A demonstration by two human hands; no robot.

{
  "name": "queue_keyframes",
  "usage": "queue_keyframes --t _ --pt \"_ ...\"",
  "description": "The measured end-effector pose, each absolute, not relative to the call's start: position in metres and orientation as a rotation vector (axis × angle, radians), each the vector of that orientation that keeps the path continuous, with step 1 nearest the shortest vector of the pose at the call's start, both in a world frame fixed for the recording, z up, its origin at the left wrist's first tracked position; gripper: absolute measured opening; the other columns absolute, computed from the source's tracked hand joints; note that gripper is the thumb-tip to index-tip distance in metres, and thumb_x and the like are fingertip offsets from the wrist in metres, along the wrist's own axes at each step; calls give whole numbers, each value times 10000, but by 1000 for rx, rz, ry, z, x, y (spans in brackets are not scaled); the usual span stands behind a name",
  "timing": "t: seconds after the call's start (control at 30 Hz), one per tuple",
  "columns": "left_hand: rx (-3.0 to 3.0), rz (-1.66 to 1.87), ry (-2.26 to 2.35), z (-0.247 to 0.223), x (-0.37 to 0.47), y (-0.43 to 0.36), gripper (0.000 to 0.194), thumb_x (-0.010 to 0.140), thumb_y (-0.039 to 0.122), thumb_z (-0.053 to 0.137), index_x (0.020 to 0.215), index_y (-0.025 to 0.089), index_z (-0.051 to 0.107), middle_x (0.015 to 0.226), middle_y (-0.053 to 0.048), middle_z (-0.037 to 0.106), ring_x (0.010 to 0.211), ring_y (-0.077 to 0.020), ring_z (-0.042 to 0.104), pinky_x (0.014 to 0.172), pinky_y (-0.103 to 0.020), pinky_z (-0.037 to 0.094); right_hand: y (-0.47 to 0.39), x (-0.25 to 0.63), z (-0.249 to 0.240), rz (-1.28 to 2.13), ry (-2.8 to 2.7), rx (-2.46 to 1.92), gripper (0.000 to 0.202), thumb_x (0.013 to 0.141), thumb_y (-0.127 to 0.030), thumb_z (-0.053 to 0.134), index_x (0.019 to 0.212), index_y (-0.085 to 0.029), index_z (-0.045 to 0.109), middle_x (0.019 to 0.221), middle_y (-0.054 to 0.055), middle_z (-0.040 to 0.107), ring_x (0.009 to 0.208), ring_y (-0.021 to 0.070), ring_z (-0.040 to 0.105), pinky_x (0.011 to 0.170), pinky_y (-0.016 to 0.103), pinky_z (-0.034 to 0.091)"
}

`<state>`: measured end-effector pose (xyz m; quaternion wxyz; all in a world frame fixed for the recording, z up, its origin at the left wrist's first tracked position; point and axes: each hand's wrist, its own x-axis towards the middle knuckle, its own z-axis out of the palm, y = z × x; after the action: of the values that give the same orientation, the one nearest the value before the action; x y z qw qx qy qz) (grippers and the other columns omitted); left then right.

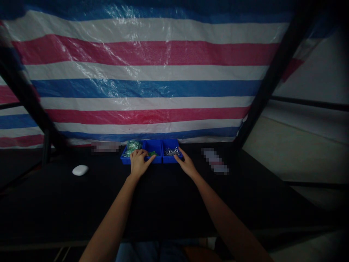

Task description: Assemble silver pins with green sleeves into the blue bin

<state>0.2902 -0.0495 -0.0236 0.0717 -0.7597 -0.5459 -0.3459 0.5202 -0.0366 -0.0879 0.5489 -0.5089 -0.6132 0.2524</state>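
Observation:
Three blue plastic bins stand in a row at the back of the black table. Clear and green plastic packets (133,146) fill the left bin (125,160). A few green pieces (152,153) lie in the middle bin (156,159). The right bin (170,159) holds a heap of small silver metal pieces (171,151), too small to name. My left hand (139,162) rests over the front of the left and middle bins, thumb stretched to the right. Spread at the right bin's front right corner, my right hand (187,164) has its thumb and fingers apart, touching the bin.
A white rounded object (80,170), like a computer mouse, lies on the black table (163,203) to the left. Blurred-out items lie behind it (105,147) and right of the bins (215,160). Striped plastic sheeting (152,87) hangs behind, between dark slanted posts (256,105).

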Motion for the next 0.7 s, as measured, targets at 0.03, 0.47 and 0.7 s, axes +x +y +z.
queue_keyframes --t 0.03,0.47,0.7 --pt "-2285 -1037 -1637 -24 290 -49 359 758 519 441 685 199 586 902 -42 579 929 -244 436 836 -399 298 -36 520 -88 600 -1452 -1208 592 726 -472 535 1260 -255 402 1283 33 445 1169 203 412 991 375 300" --pt "-2294 -1042 -1638 -23 290 -51 360 748 525 450 663 198 578 897 -39 582 929 -243 441 841 -396 295 -36 520 -89 587 -1451 -1227 599 720 -480 537 1255 -243 410 1276 38 454 1157 204 425 982 367 312" --pt "-2289 -1038 -1668 -22 291 -51 354 748 521 452 674 199 581 908 -45 584 940 -252 433 846 -405 288 -38 519 -86 586 -1444 -1217 585 721 -473 538 1249 -252 418 1266 36 465 1150 207 433 980 375 316"
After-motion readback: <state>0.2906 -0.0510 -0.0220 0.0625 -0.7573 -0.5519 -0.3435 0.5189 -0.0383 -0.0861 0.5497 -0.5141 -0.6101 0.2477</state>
